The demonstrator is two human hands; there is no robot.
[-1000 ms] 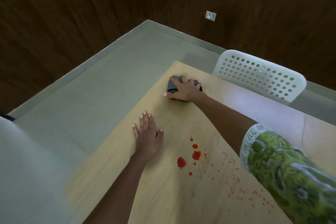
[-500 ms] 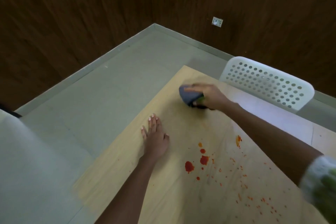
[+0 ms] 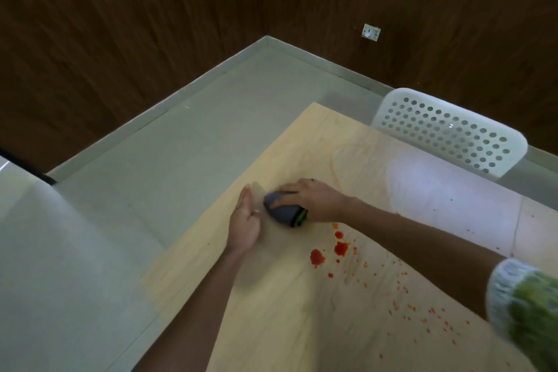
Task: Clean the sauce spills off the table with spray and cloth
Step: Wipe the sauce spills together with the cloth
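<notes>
Head view shows me the right hand [image 3: 314, 201] with its fingers curled over a bunched grey cloth [image 3: 282, 208], pressing it onto the wooden table [image 3: 271, 311] near the left edge, roughly midway along it. A green-and-black trim shows at the cloth's near end. The left hand [image 3: 246, 223] stands on its edge just beside the cloth, fingers straight and together, holding nothing; whether it touches the cloth I cannot tell through the blur.

The sauce spills [image 3: 329, 252] lie just nearer me than the cloth: a few larger red blobs close to the right wrist, then a trail of fine specks running toward the near right corner. A faint orange arc marks the far part of the table, which I read as smeared residue. I see no spray bottle in view.

As I judge it, the step is wiping, and most of the sauce is yet to be cleared. I would draw the cloth toward the blobs with firm, flat pressure, gathering inward rather than scrubbing outward, so the red is lifted and not spread. I would turn to a clean fold once it loads up, then follow the specks toward the corner. The left hand could act as a stop at the edge so nothing is pushed onto the floor. The right forearm hangs close over the blobs; I would keep the green patterned sleeve [image 3: 528, 308] clear of them.
</notes>
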